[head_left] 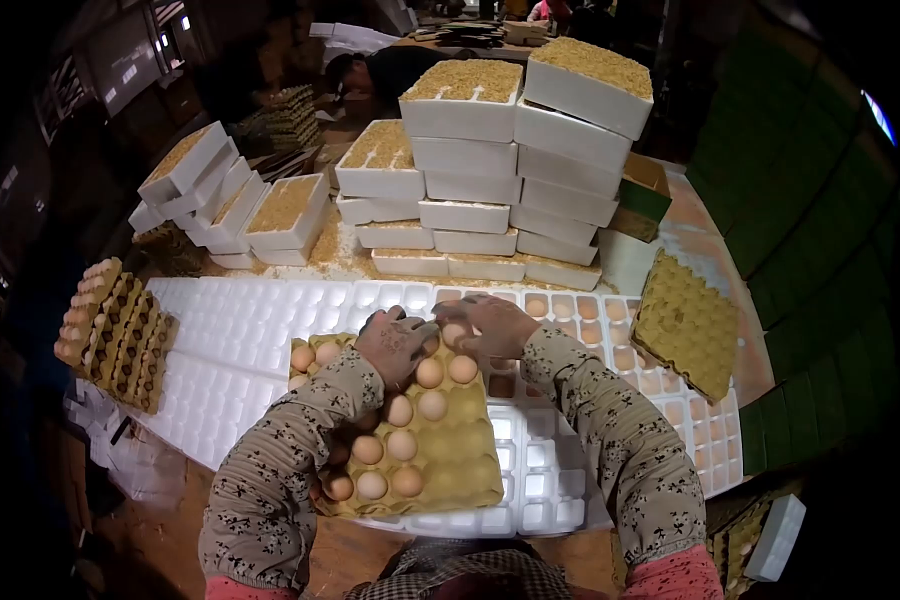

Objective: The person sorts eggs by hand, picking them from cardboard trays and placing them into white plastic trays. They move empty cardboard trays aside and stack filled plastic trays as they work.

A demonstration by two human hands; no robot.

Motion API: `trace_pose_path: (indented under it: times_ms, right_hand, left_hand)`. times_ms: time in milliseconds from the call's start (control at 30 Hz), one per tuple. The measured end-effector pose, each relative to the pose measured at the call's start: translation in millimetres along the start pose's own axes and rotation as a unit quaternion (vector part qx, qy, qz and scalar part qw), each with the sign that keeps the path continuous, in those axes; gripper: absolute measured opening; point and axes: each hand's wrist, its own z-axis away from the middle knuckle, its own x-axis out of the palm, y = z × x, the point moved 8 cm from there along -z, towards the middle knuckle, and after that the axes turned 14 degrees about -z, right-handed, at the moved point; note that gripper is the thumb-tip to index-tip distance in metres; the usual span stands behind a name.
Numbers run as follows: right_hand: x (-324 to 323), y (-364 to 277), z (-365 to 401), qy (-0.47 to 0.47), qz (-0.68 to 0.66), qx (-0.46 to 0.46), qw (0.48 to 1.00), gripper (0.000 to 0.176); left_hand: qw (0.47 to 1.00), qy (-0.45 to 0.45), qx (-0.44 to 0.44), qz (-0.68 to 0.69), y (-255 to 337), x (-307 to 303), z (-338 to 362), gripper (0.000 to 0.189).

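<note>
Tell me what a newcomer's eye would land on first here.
The left hand and right hand meet at an egg over the far edge of a yellow egg tray, front and centre. The tray's left side is filled with brown eggs. Behind them, stacked white boxes topped with tan filling tower in the upper middle.

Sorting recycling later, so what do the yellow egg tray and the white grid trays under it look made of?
Egg tray: likely moulded paper pulp, matte and rough, with soft-edged cups. White trays: probably foam or plastic, smooth and bright, with crisp square cells; which one is unclear.
</note>
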Motion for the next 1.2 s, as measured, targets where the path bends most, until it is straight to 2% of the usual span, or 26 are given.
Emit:
trace_pose_path:
  times_ms: [33,100,133,167,200,233,267,300,367,400,433,467,500,567,600,667,733,767,800,867,900,967,1067,1100,1167,1200]
  right_hand:
    - [-3.7,1.5,4.3,0.000,0.003,0.004,1.000,0.034]
    - [-31.2,-5.4,14.4,0.099,-0.267,-0.006,0.959,0.033]
    - [-27.4,-12.9,17.3,0.053,-0.089,0.052,0.993,0.036]
    - [-19.4,-23.0,16.8,0.054,-0.089,0.055,0.993,0.036]
    - [9.3,-26.9,16.3,-0.056,0.075,0.095,0.991,0.037]
    - [28.9,-21.3,21.6,-0.164,0.236,0.131,0.949,0.038]
    - [29.3,-17.3,20.9,-0.155,0.235,0.110,0.953,0.040]
    - [24.5,-4.2,23.9,-0.152,0.235,0.112,0.953,0.040]
    - [-5.7,5.9,25.6,-0.009,-0.116,0.063,0.991,0.044]
    - [-10.7,-6.3,33.9,-0.015,-0.340,0.185,0.922,0.049]
    - [-15.0,-12.8,24.1,0.011,-0.380,0.060,0.923,0.050]
    - [-10.1,-15.6,16.0,0.007,-0.206,-0.006,0.978,0.050]
    - [-0.7,-30.7,4.7,0.003,-0.024,-0.068,0.997,0.050]
    - [36.6,-55.2,-4.1,-0.171,0.216,0.076,0.958,0.037]
    - [50.7,-54.4,-12.8,-0.165,0.267,0.061,0.947,0.034]
    - [60.4,-47.2,-12.4,-0.157,0.302,0.042,0.939,0.031]
    - [34.6,-46.2,4.6,-0.147,0.213,0.089,0.962,0.032]
    - [7.9,-47.0,20.5,-0.042,0.132,0.036,0.990,0.032]
    - [-20.1,-33.9,43.6,0.051,0.034,0.041,0.997,0.030]
    - [-50.0,3.7,100.1,0.107,-0.060,0.104,0.987,0.028]
    - [-53.2,10.1,130.9,0.121,-0.086,0.165,0.975,0.029]
    - [-31.6,42.5,175.8,0.130,-0.058,0.184,0.973,0.043]
    - [27.3,93.4,217.1,0.120,-0.069,0.328,0.935,0.042]
    - [46.4,109.4,225.3,0.091,-0.062,0.335,0.936,0.039]
    - [28.5,92.8,235.5,0.209,-0.128,0.284,0.927,0.033]
    - [27.6,94.7,238.1,0.206,-0.131,0.281,0.928,0.033]
  left_hand:
    - [1.000,0.010,-0.002,-0.011,-0.1,0.2,-1.5,0.052]
    - [1.000,0.013,-0.011,0.007,-3.0,3.2,-1.3,0.049]
    - [0.999,0.029,-0.011,0.019,-8.6,8.0,-2.4,0.047]
    - [0.999,0.045,-0.007,0.029,-13.4,10.0,-0.9,0.044]
    - [0.998,0.047,-0.004,0.029,-19.0,11.3,2.1,0.044]
    - [0.925,0.075,-0.081,0.364,-41.9,13.3,7.2,0.041]
    - [0.736,0.091,-0.148,0.654,-59.4,25.0,11.8,0.038]
    - [0.620,0.121,-0.191,0.752,-68.5,7.2,22.0,0.035]
    - [0.541,0.090,-0.225,0.805,-99.5,23.2,39.3,0.038]
    - [0.540,0.088,-0.225,0.806,-110.3,27.9,40.0,0.038]
    - [0.640,0.004,-0.252,0.726,-113.6,39.0,38.4,0.040]
    - [0.726,-0.081,-0.269,0.627,-113.1,50.5,36.6,0.043]
    - [0.909,-0.030,-0.201,0.365,-89.3,-4.2,29.9,0.051]
    - [0.984,0.011,-0.078,0.159,-59.4,-7.9,20.7,0.048]
    - [0.984,0.002,-0.062,0.169,-48.5,-5.4,16.2,0.048]
    - [0.990,-0.125,-0.063,0.007,-37.2,8.2,9.5,0.061]
    - [0.994,-0.096,-0.057,0.007,-41.7,7.8,13.8,0.061]
    - [0.995,-0.069,-0.071,0.001,-42.6,-0.8,18.2,0.059]
    - [0.988,-0.047,-0.105,0.104,-45.3,-12.8,23.6,0.056]
    - [0.933,-0.001,-0.140,0.332,-49.1,-28.0,27.6,0.052]
    - [0.932,-0.004,-0.139,0.333,-39.9,-32.2,25.8,0.052]
    - [0.868,-0.056,-0.044,0.491,14.0,-44.6,7.2,0.053]
    - [0.926,-0.126,0.114,0.337,120.0,-52.6,-17.9,0.043]
    - [0.933,-0.153,0.153,0.289,151.7,-31.5,-24.0,0.040]
    - [0.931,-0.209,0.209,0.216,203.4,0.3,-27.8,0.038]
    - [0.931,-0.212,0.204,0.215,216.5,14.2,-34.4,0.038]
